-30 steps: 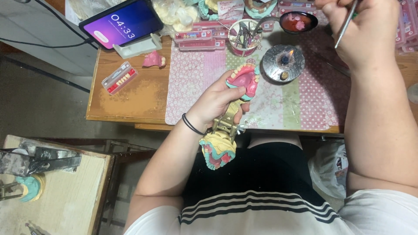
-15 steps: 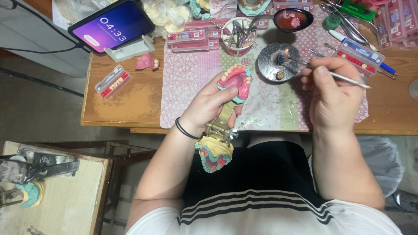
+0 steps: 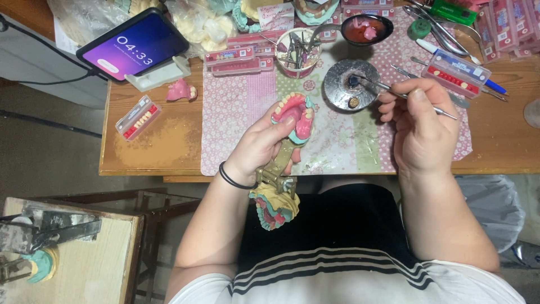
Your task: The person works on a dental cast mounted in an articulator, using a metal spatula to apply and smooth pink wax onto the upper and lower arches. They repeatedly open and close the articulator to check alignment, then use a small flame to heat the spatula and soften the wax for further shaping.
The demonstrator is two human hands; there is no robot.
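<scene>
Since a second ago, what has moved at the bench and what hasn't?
The right hand came down from the far edge, bringing its metal tool tip to the round metal dish. The left hand still holds the denture model on its hinged frame.

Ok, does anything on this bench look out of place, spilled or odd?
Two small things. A pale dusty smear spreads over the bare wooden table left of the patterned mat, beside a tray of teeth. A loose pink denture piece lies alone by the phone stand. Nothing looks broken.
</scene>
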